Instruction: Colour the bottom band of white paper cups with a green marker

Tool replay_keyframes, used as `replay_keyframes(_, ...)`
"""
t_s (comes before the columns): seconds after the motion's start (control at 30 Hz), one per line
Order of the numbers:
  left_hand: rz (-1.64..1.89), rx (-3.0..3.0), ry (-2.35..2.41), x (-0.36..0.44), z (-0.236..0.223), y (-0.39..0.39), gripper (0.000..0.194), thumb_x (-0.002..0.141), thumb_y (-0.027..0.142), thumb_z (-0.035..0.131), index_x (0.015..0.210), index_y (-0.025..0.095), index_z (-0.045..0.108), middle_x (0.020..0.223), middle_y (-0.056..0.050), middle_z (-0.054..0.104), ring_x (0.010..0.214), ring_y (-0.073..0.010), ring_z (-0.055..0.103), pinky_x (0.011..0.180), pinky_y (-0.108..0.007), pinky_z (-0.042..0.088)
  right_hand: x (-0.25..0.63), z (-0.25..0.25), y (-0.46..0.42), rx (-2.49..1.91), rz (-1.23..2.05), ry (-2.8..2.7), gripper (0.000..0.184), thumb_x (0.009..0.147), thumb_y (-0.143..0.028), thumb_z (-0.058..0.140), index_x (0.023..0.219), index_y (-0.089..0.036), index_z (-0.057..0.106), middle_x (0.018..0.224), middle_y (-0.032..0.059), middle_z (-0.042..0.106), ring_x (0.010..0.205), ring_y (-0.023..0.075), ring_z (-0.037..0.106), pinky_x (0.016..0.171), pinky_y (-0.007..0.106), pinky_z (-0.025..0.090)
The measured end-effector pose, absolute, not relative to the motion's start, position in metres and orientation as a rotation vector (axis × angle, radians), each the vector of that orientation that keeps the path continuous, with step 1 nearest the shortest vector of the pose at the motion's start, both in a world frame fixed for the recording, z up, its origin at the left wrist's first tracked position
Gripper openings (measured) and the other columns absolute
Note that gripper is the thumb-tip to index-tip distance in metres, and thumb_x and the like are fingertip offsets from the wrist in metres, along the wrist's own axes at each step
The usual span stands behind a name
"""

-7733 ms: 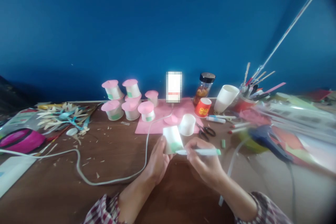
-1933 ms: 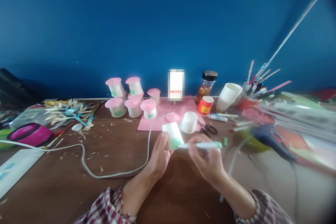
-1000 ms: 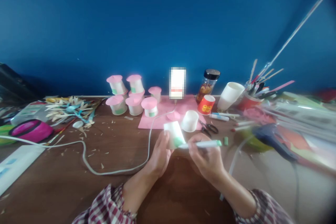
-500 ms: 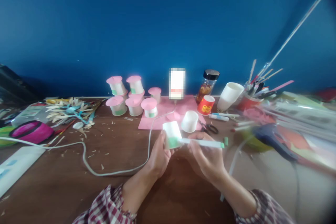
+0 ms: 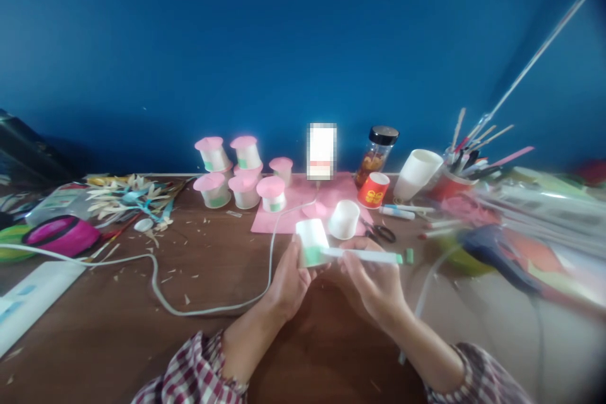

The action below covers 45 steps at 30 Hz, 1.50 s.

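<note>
My left hand (image 5: 290,281) is closed around a white paper cup (image 5: 311,232) that carries a green patch near its lower end. In my right hand (image 5: 374,284) is a white marker pen (image 5: 379,257) with a green end, its tip against or very near the green patch. The marker's green cap (image 5: 409,256) lies on the table just right of the pen. Another white paper cup (image 5: 344,219) stands beyond my hands, beside black scissors (image 5: 381,231). Several cups with pink paper tops (image 5: 271,188) and green patches are stacked at the back left.
A white cable (image 5: 208,312) loops across the table left of my left arm. At the back stand a lit screen (image 5: 321,151), a jar (image 5: 377,154), a red cup (image 5: 374,190) and a tall white cup (image 5: 417,175). A glue gun (image 5: 497,255) lies at right.
The green patch on the held cup looks wider than before. The cup has turned slightly in my left hand, and the marker has tilted so its back end sits lower, near the cap.
</note>
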<state>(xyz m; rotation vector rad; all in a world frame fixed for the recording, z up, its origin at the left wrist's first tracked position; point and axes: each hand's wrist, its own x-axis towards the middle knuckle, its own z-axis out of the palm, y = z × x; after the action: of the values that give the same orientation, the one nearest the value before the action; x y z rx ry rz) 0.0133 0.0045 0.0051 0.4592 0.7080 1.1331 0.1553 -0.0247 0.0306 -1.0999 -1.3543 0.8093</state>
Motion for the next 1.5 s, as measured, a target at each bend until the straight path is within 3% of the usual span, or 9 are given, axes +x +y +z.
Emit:
replay_keyframes(0.3, 1.131, 0.504, 0.659, 0.0138, 0.0046, 0.0043, 0.049, 0.087, 0.052, 0.051, 0.113, 0.012, 0.062, 0.108, -0.014, 0.069, 0.107, -0.0298, 0.059, 0.095, -0.044, 0.045, 0.1546, 0.0315, -0.0255, -1.075, 0.818, -1.333, 0.008, 0.086, -0.026, 0.059, 0.083, -0.018, 0.061, 0.061, -0.0013, 0.061, 0.055, 0.0109, 0.057, 0.052, 0.021, 0.047)
replay_keyframes(0.6, 1.125, 0.508, 0.658, 0.0141, 0.0054, 0.0038, 0.044, 0.088, 0.051, 0.049, 0.108, 0.014, 0.065, 0.105, -0.011, 0.070, 0.108, -0.0285, 0.059, 0.095, -0.043, 0.045, 0.1545, 0.0326, -0.0247, -1.064, 0.858, -1.343, 0.007, 0.087, -0.024, 0.059, 0.083, -0.019, 0.062, 0.061, -0.0017, 0.062, 0.055, 0.0104, 0.058, 0.053, 0.020, 0.048)
replay_keyframes(0.93, 1.100, 0.518, 0.680, 0.0135, 0.0053, 0.0035, 0.048, 0.091, 0.049, 0.044, 0.119, 0.014, 0.060, 0.115, -0.012, 0.067, 0.109, -0.0272, 0.058, 0.093, -0.039, 0.045, 0.1534, 0.0304, -0.0229, -1.025, 0.858, -1.286, 0.007, 0.086, -0.022, 0.059, 0.081, -0.019, 0.062, 0.059, -0.0027, 0.061, 0.054, 0.0095, 0.058, 0.053, 0.019, 0.048)
replay_keyframes(1.5, 1.098, 0.525, 0.692, 0.0124, 0.0012, 0.0041, 0.045, 0.088, 0.051, 0.048, 0.112, 0.016, 0.062, 0.101, -0.009, 0.070, 0.094, -0.0226, 0.062, 0.087, -0.035, 0.045, 0.1549, 0.0306, -0.0222, -1.089, 0.885, -1.299, 0.015, 0.086, -0.028, 0.059, 0.076, -0.018, 0.061, 0.056, -0.0015, 0.058, 0.050, 0.0111, 0.054, 0.049, 0.022, 0.045)
